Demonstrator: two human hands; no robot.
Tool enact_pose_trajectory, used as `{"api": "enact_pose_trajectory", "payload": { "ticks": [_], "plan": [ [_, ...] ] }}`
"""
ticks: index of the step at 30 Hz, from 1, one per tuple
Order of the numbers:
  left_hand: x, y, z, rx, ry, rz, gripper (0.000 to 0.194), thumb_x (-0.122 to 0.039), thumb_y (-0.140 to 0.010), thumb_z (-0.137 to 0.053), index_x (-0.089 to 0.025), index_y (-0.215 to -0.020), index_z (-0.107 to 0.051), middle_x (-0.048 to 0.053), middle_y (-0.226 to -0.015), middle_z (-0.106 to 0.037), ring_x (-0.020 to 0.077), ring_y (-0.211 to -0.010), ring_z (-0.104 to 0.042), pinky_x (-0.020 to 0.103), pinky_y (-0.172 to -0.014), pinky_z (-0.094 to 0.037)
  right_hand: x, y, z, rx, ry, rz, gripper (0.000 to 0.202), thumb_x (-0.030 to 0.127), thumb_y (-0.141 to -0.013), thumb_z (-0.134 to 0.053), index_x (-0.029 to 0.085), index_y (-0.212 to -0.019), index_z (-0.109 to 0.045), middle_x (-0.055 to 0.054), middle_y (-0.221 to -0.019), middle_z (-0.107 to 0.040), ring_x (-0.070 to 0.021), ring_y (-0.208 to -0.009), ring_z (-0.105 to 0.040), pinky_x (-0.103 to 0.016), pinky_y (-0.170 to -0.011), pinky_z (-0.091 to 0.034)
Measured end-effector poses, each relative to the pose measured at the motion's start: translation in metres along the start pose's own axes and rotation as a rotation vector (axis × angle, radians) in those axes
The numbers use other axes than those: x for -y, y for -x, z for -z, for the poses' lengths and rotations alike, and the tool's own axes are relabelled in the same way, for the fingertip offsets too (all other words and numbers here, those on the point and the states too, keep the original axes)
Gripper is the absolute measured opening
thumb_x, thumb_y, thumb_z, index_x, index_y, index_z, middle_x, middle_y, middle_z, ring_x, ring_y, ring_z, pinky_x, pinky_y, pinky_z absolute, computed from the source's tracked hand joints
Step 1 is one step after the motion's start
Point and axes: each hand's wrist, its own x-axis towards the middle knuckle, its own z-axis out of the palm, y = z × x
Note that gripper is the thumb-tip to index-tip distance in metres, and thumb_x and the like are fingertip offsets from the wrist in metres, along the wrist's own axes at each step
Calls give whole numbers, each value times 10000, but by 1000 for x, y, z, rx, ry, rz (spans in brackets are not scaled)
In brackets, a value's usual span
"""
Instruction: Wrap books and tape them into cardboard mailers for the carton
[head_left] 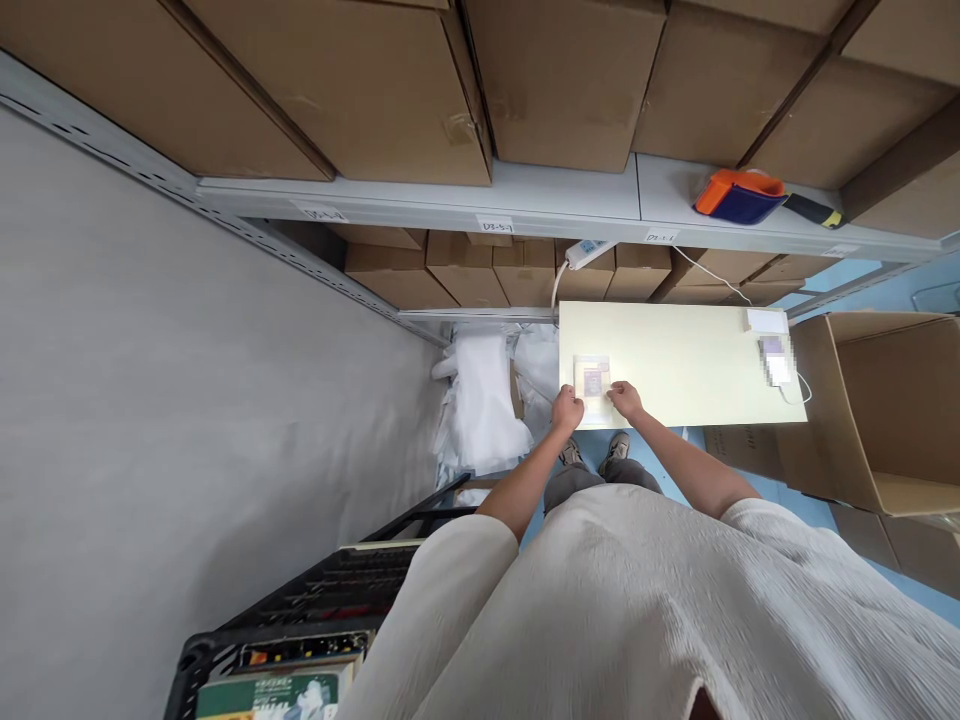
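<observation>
Head view: clear-sleeved printed packet [592, 378] lies flat on left end of pale yellow tabletop [682, 370], near front edge. Left hand [568, 408] curled, pinching packet's left edge; right hand [624, 399] pinching its right edge, thumb to fingertips. Small white box [766, 321] at tabletop's far right corner. Behind: grey metal rack [420, 203] packed with cardboard boxes [562, 80]; orange-and-navy tool [741, 196] on its upper shelf, white power strip [591, 252] below. Plain grey wall [187, 400] left, white plastic wrapping [486, 400] heaped between wall and tabletop. Open carton [904, 400] right, blue floor [806, 510].
</observation>
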Motion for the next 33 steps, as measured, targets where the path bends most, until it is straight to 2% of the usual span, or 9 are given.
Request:
{"api": "enact_pose_trajectory", "payload": {
  "ticks": [3, 6, 11, 18, 22, 27, 29, 33],
  "plan": [
    [0, 0, 5, 21, 10, -17, 348, -70, -920, -641, -242, -1220, -671, 100, -1295, -801, 269, -1255, -753, 352, -1066, -563, 6, 1, -2, -35, 0, -70, 192, 267, -801, -716, 257, -975, -636, -17, -951, -740, -226, -912, -703, -335, -867, -553],
    [-2, -1, 6, 30, -3, -23, 341, -81, -922, -648, -233, -1226, -683, 105, -1334, -798, 266, -1274, -750, 358, -1086, -563, 9, -1, -5, -58, 25, -74, 192, 250, -790, -738, 269, -897, -580, -6, -925, -721, -220, -899, -689, -331, -872, -545],
    [-6, -2, 3, 35, 21, 4, 324, -93, -925, -652, -245, -1209, -681, 95, -1345, -798, 244, -1281, -749, 339, -1096, -559, 11, -13, -5, -84, 41, -67, 220, 202, -751, -713, 278, -875, -548, 17, -882, -686, -213, -880, -676, -323, -880, -538],
    [-16, -7, -1, -10, 57, 43, 336, -94, -919, -630, -266, -1204, -671, 61, -1341, -788, 234, -1226, -765, 361, -1119, -568, 9, -33, 9, 24, 48, -66, 121, 214, -743, -690, 263, -818, -609, -4, -864, -705, -228, -887, -677, -330, -850, -531],
    [-31, -11, -12, -22, 112, 30, 431, -100, -898, -647, -247, -1303, -672, 82, -1445, -736, 240, -1225, -771, 351, -1130, -569, 8, -44, 21, -14, 56, -69, 143, 194, -746, -685, 269, -817, -587, -6, -865, -710, -230, -880, -678, -329, -839, -534],
    [-54, -20, -33, -72, 192, 55, 613, -102, -918, -648, -187, -1519, -563, 178, -1688, -522, 240, -1221, -778, 335, -1156, -562, 5, -59, 41, -60, 68, -94, 153, 197, -765, -694, 272, -816, -572, -11, -877, -714, -232, -889, -690, -342, -871, -542],
    [-61, -26, -41, -68, 219, 84, 675, -103, -914, -667, -192, -1566, -518, 186, -1687, -523, 248, -1245, -768, 342, -1149, -566, 3, -64, 48, -58, 67, -94, 154, 203, -775, -700, 273, -810, -566, -12, -879, -718, -230, -885, -692, -341, -866, -543],
    [-71, -38, -48, -46, 244, 169, 745, -127, -913, -675, -219, -1612, -436, 166, -1578, -643, 234, -1287, -746, 324, -1071, -584, 0, -69, 55, -42, 66, -89, 160, 219, -781, -711, 276, -810, -565, -7, -869, -723, -228, -888, -696, -338, -858, -549]
  ]
}}
